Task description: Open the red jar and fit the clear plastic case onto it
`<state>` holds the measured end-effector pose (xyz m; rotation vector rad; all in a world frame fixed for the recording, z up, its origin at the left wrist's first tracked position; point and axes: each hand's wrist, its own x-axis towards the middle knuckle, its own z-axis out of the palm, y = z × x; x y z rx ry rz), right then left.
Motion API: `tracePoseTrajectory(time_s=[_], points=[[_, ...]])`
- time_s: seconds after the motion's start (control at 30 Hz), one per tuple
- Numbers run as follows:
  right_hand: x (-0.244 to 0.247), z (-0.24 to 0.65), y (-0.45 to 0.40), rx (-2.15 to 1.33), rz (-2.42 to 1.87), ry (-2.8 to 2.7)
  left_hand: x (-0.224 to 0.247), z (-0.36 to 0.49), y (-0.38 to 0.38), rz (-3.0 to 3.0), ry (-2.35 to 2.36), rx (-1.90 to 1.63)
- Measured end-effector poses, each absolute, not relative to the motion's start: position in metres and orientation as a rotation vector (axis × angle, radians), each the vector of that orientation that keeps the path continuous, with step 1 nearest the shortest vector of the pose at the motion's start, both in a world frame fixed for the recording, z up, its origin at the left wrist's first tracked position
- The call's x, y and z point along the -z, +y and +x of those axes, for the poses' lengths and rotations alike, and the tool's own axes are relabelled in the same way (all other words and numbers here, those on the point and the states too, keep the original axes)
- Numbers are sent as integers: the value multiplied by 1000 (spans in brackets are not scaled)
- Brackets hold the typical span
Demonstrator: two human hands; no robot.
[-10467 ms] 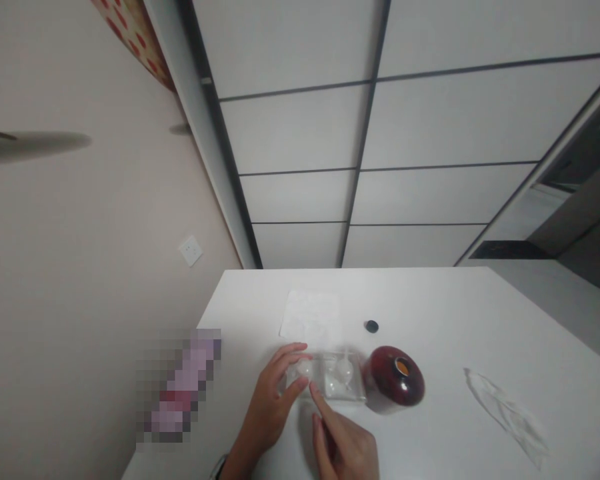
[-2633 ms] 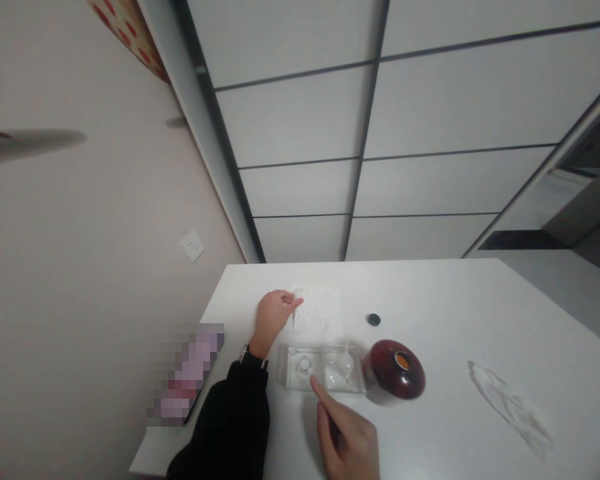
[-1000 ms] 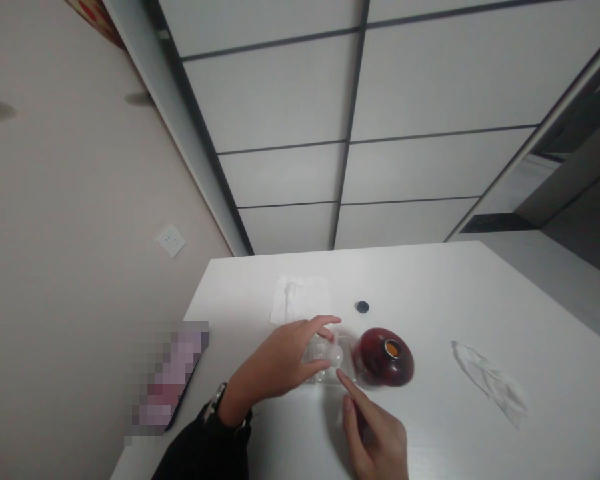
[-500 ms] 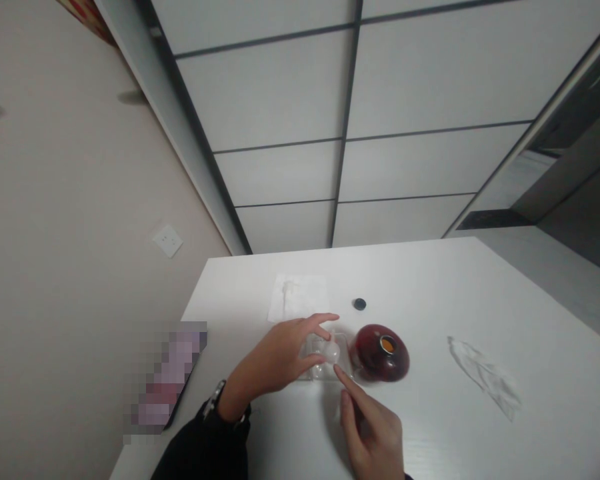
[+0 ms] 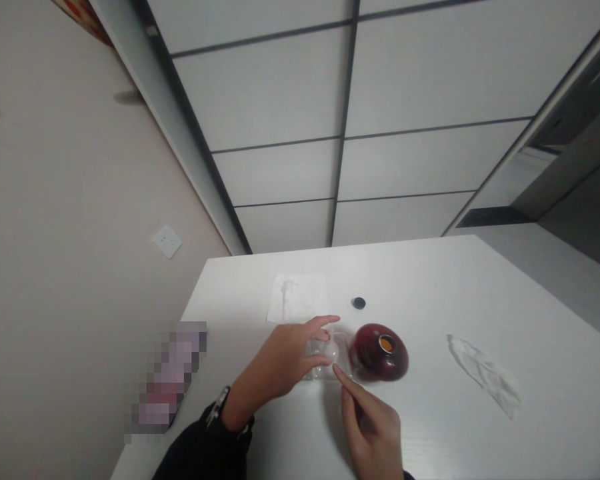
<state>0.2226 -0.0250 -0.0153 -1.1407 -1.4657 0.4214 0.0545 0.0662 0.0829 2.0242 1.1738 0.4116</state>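
A small, whitish, translucent round piece (image 5: 332,352) rests in a clear plastic tray (image 5: 344,371) on the white table. My left hand (image 5: 293,350) reaches over the tray from the left. Its thumb and a bent finger close around the round piece, while the forefinger stretches out past it. My right hand (image 5: 373,423) comes from below with its forefinger extended, the tip at the round piece's lower edge; whether it touches cannot be made out. The other right fingers are curled in. Just right of the tray stands a dark red, glossy round pot (image 5: 380,363) with an orange-looking opening.
Behind the pot lies a small black disc (image 5: 359,303). A white sheet (image 5: 305,293) is behind my left hand. Crumpled clear wrapping (image 5: 485,377) lies at the right, and a blurred-out phone-like object (image 5: 170,380) at the table's left edge.
Both hands hold nearly the same pose around the round piece. The left forearm has shifted slightly right, and the view has moved a little.
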Motion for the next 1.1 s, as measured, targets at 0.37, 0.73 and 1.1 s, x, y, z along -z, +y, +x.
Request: tracePoseTrajectory(time_s=[0.37, 0.73, 1.1], points=[[27, 220, -27, -424, -1150, -1401, -69, 67, 58, 2043, 1317, -508], [17, 222, -24, -432, -1140, -1442, -82, 56, 46, 2097, 1236, -504], [18, 222, -25, -427, -1148, -1453, -89, 59, 48, 2141, 1168, -395]])
